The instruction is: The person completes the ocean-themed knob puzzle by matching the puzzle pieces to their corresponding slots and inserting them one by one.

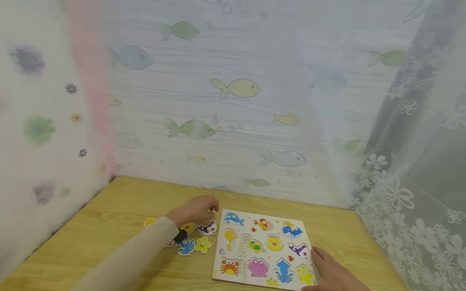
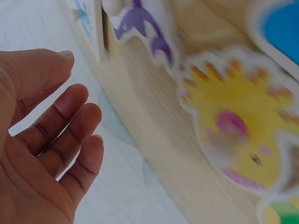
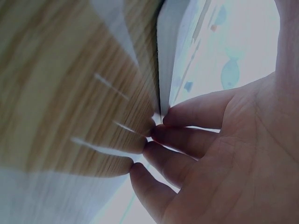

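My left hand [image 1: 198,209] hovers over loose knobbed puzzle pieces left of the board, fingers loosely bent and nothing between them. Below it lie a purple whale piece [image 1: 207,228] and a yellow piece with orange spikes [image 2: 233,154]. Nearer the wrist are a blue squid-like piece [image 1: 186,246] and a yellow starfish piece [image 1: 203,244]. My right hand [image 1: 333,273] rests at the right edge of the sea-animal puzzle board [image 1: 262,254], fingertips against its side and down on the tabletop. Knobs show on animals along the board's top row.
The wooden table [image 1: 123,210] ends at a fish-patterned curtain [image 1: 233,133] behind. Flowered cloth [image 1: 40,133] hangs at the left, and a sheer lace curtain [image 1: 418,202] at the right. Part of an orange-yellow piece [image 1: 149,221] shows beyond the left forearm.
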The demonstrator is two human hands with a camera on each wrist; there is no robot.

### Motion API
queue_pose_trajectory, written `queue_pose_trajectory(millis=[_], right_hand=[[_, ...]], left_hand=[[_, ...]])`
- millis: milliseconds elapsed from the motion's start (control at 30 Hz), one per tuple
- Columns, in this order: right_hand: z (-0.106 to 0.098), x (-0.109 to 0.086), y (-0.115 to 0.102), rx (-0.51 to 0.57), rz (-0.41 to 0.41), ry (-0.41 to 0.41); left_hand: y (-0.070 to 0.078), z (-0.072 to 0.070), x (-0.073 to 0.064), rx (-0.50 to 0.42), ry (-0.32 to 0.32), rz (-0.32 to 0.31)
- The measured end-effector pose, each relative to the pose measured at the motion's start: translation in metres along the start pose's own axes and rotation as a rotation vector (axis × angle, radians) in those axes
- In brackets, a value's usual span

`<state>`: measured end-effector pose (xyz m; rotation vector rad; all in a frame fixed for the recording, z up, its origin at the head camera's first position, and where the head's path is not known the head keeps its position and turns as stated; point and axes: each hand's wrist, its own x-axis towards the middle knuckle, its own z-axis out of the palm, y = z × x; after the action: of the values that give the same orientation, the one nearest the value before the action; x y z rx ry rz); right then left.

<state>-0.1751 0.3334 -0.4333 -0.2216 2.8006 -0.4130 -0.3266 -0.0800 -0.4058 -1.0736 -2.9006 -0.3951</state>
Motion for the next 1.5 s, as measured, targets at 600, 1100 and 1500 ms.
queue_pose_trajectory(millis=[600, 1100, 1500], right_hand=[[0.002, 0.002, 0.005, 0.031, -0.014, -0.005], [0.002, 0.003, 0.004, -0.018, -0.035, 0.012], [0.003, 0.004, 0.005, -0.032, -0.034, 0.021]], left_hand=[[-0.003, 0.005, -0.027, -0.102, -0.077, -0.008], [0.009, 0.009, -0.035, -0.120, -0.108, 0.014], [0.012, 0.013, -0.029, -0.068, -0.085, 0.065]])
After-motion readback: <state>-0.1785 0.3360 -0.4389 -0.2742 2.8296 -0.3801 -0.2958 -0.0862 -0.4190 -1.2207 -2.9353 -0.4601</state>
